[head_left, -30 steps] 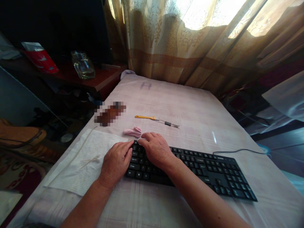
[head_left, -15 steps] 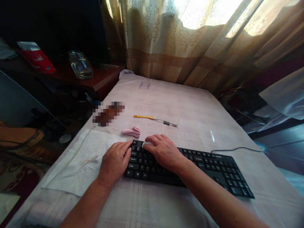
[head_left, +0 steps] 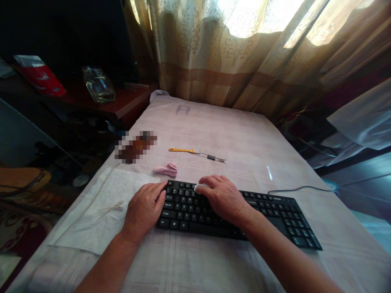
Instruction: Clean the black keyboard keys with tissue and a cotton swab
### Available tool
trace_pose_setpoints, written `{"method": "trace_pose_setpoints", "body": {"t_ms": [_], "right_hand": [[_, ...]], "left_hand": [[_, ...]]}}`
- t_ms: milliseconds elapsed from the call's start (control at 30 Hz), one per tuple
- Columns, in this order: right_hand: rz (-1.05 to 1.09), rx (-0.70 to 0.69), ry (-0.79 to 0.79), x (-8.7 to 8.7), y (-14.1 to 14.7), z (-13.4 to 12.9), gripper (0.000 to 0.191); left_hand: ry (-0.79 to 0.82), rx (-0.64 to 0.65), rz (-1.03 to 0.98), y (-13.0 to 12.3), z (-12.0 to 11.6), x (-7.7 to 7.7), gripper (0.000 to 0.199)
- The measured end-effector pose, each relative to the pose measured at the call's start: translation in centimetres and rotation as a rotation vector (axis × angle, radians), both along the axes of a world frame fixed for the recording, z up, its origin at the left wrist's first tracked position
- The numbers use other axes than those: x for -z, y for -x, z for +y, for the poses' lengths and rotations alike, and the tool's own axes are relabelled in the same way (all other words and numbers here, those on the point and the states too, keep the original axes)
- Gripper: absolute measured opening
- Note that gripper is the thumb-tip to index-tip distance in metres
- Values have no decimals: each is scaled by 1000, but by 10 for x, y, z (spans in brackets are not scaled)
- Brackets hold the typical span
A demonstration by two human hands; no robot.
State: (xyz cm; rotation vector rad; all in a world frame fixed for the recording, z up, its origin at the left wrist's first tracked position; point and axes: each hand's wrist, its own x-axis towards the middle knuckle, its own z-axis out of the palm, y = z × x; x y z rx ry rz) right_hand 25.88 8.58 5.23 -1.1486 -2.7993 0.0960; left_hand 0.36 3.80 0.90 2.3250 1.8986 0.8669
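Note:
A black keyboard (head_left: 201, 228) lies slightly slanted on the cloth-covered table. My left hand (head_left: 145, 207) grips the keyboard's left end, fingers at its upper left corner and thumb along the side. My right hand (head_left: 222, 199) is over the upper middle keys, its fingers closed on a small white wad (head_left: 201, 186) that touches the top row. Part of the keys is hidden under my right hand and forearm. Just behind the keyboard lies a crumpled pink cloth (head_left: 166, 169). Farther back is a yellow-handled tool (head_left: 181, 150) beside metal tweezers (head_left: 211, 157).
On the left, a white paper towel (head_left: 88, 215) holds thin cotton swabs (head_left: 111, 208), with a pixelated brown object (head_left: 136, 148) behind it. A glass jar (head_left: 99, 85) and red packet (head_left: 42, 77) stand on a side shelf. The keyboard cable (head_left: 299, 188) runs right.
My right hand has moved right along the top keys with the white wad, uncovering more keys on the left. My left hand stays at the keyboard's left end. The view has shifted slightly.

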Motion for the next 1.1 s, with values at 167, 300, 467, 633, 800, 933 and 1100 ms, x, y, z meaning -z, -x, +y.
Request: {"method": "trace_pose_setpoints", "body": {"t_ms": [167,300,467,633,800,933,1100], "right_hand": [[64,80,13,-3,18,-1,31],[52,64,5,3,36,0,31],[36,90,-5,8,23,-1,30],[32,110,-28,11,-2,-5,32],[37,147,-47,9,-20,-7,32],[59,170,-55,5,-13,-7,32],[42,128,-27,7,5,-6,30]], "left_hand": [[-3,-2,20,0,0,-2,37],[18,-4,9,1,1,-1,37],[25,4,1,2,1,1,37],[16,9,6,4,1,1,37],[-3,12,5,3,1,0,38],[13,9,10,3,2,-1,38],[22,0,15,4,2,-1,38]]}}
